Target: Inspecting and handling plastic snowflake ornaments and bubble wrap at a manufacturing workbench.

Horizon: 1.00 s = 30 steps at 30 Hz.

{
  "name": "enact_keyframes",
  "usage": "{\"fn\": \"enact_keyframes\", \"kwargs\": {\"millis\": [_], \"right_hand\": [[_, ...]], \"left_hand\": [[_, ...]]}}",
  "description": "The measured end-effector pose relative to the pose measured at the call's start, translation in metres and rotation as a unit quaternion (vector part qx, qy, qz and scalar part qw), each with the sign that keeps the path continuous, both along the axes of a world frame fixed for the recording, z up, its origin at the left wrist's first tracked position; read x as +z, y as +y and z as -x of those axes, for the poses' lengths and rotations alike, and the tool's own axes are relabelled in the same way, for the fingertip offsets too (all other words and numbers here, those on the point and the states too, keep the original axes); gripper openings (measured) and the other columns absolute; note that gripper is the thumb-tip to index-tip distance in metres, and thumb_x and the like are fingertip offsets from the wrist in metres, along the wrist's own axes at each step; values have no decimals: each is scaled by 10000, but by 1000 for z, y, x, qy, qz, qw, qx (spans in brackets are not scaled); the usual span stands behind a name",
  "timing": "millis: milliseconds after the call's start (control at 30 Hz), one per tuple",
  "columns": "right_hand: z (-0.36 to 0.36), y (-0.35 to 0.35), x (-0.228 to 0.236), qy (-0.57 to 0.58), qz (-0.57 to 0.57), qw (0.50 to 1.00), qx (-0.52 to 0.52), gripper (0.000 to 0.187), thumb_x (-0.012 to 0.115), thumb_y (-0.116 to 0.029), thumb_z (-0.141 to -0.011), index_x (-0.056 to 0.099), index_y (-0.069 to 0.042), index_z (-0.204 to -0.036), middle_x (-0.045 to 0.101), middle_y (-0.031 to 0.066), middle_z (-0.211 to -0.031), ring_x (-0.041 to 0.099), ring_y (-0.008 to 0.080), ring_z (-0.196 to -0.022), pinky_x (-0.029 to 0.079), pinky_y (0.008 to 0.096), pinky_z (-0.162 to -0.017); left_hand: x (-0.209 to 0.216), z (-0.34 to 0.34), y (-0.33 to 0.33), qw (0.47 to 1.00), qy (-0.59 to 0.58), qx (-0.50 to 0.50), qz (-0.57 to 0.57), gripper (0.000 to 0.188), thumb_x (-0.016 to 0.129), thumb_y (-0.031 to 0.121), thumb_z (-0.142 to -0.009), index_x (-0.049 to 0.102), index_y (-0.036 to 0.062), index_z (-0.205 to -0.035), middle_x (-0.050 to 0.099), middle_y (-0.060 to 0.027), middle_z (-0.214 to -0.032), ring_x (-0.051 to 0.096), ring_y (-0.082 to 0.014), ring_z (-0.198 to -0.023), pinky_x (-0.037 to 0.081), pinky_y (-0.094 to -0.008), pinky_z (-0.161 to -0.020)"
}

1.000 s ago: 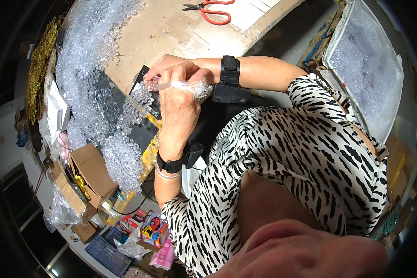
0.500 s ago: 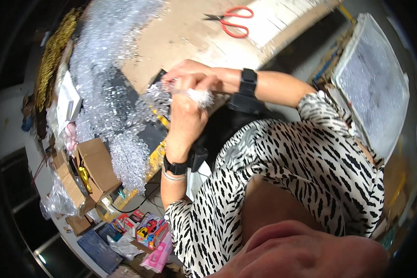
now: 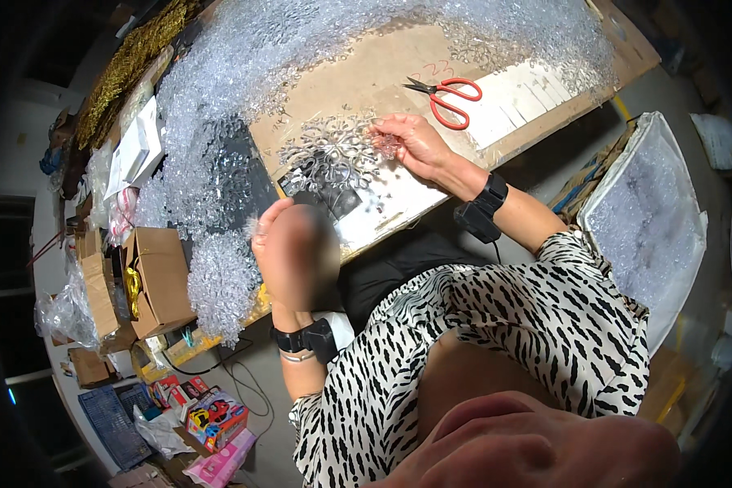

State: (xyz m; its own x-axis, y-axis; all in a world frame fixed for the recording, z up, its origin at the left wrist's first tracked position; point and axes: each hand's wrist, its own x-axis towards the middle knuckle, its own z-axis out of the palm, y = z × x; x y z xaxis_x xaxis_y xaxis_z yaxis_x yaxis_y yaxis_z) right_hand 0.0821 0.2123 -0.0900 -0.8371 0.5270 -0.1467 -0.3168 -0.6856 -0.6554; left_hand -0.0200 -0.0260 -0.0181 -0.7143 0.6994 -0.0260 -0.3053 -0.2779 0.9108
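Note:
My right hand [image 3: 421, 151] is over the work table, its fingers closed around small clear glittery pieces [image 3: 389, 146]. Right beside it, a loose bunch of silvery, branching pieces [image 3: 329, 150] lies on the board [image 3: 333, 69]. Close to the table's near edge is my left hand [image 3: 289, 256], its fingers curled. A bit of something clear shows at its outer side; a blur covers its palm, so what it holds cannot be made out. Red-handled scissors [image 3: 449, 99] lie slightly open beyond my right hand.
Heaps of clear sparkling pieces [image 3: 211, 98] cover the table's left and far sides. Gold tinsel [image 3: 130, 69] lies at the far left. A cardboard box [image 3: 161, 281] stands at the left. A white-rimmed container [image 3: 642, 220] of clear pieces stands at the right.
My hands were together over the table with a silvery strand; now they are apart, the left nearer me and the right farther right. The view has shifted, showing more of the table.

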Motion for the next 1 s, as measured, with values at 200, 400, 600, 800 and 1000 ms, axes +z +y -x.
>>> {"fn": "enact_keyframes", "kwargs": {"millis": [200,400,600,800,1000], "right_hand": [[-6,2,5,-35,-66,997,-4,91,574,-71,-852,597,17,-861,648,101,-825,609,121,-660,487,214,-578],[-16,10,13,8,-91,996,3,114,559,-73,-862,598,27,-899,640,90,-864,605,115,-735,489,196,-656],[-22,12,2,-17,-69,997,5,124,551,-76,-871,598,26,-924,645,103,-917,614,126,-761,494,217,-658],[-26,8,3,-24,-79,997,6,125,554,-79,-872,604,24,-923,648,106,-913,616,129,-754,494,229,-649],[-25,8,5,-27,-124,992,3,122,552,-92,-881,601,5,-937,651,98,-905,617,120,-740,480,216,-617]], "left_hand": [[-34,36,-2,973,-213,2,-92,300,479,88,-916,484,9,-1206,584,-73,-923,559,-153,-807,460,-261,-680],[-29,60,22,960,-243,54,-127,265,570,66,-858,537,-32,-1102,598,-118,-918,565,-210,-846,472,-298,-724],[-42,63,32,953,-259,59,-146,237,566,56,-856,548,-41,-1071,580,-133,-927,571,-228,-859,491,-318,-731],[-48,63,34,968,-208,37,-139,240,551,63,-865,536,-35,-1083,578,-125,-937,576,-229,-868,498,-311,-736],[-45,61,39,980,-170,20,-99,228,538,90,-876,543,-16,-1078,585,-108,-945,572,-208,-877,482,-282,-745]]}}
